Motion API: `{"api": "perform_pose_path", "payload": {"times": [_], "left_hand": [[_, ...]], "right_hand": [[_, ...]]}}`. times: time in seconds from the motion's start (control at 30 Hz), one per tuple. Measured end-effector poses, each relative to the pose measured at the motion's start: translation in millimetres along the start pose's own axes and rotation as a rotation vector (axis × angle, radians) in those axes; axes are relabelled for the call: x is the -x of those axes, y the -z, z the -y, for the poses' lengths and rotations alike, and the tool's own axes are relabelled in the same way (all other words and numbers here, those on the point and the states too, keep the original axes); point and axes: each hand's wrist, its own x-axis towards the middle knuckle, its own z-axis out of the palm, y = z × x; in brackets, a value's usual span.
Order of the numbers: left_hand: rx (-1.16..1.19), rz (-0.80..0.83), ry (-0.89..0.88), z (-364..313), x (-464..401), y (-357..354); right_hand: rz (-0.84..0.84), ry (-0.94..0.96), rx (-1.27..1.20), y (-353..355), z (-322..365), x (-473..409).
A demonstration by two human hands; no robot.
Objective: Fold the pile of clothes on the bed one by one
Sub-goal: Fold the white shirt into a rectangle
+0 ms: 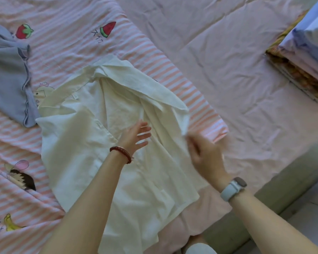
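Note:
A white collared shirt [92, 143] lies spread on the bed, its collar pointing away from me and one sleeve folded across its upper part. My left hand [136, 137], a red bracelet on its wrist, hovers flat over the middle of the shirt with its fingers straight. My right hand [202, 153], wearing a watch, is blurred at the shirt's right edge. Its fingers look curled at the white cloth by the sleeve end, though the grip itself is not sharp.
A blue-grey garment [7, 74] lies at the left on the pink striped quilt [66, 33] with fruit drawings. A folded stack of bedding [305, 57] sits at the far right. The bed edge and floor [301, 217] run along the lower right.

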Motion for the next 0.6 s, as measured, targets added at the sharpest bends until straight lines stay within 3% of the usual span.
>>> {"api": "perform_pose_path", "payload": {"times": [0.07,0.1,0.13,0.2,0.3,0.4,0.5,0.6], "left_hand": [[0.289,0.034,0.103,-1,-1,10],[0.370,0.057,0.131,-1,-2,15],[0.365,0.082,0.133,2,-4,19],[0.165,0.040,0.107,10,-3,21],[0.131,-0.168,0.067,21,-5,19],[0.096,-0.303,0.058,23,-8,19],[0.131,-0.314,0.071,20,-10,23],[0.228,-0.264,0.064,19,-9,27]], "right_hand": [[0.446,0.276,-0.047,-13,16,22],[0.672,0.307,-0.020,-21,20,31],[0.848,0.293,0.038,-29,21,40],[1.005,0.235,0.128,-39,19,54],[0.985,0.146,0.087,-43,10,69],[0.829,-0.035,0.035,-42,3,80],[0.698,-0.368,-0.033,-44,0,80],[0.745,-0.539,-0.037,-47,-4,74]]}}
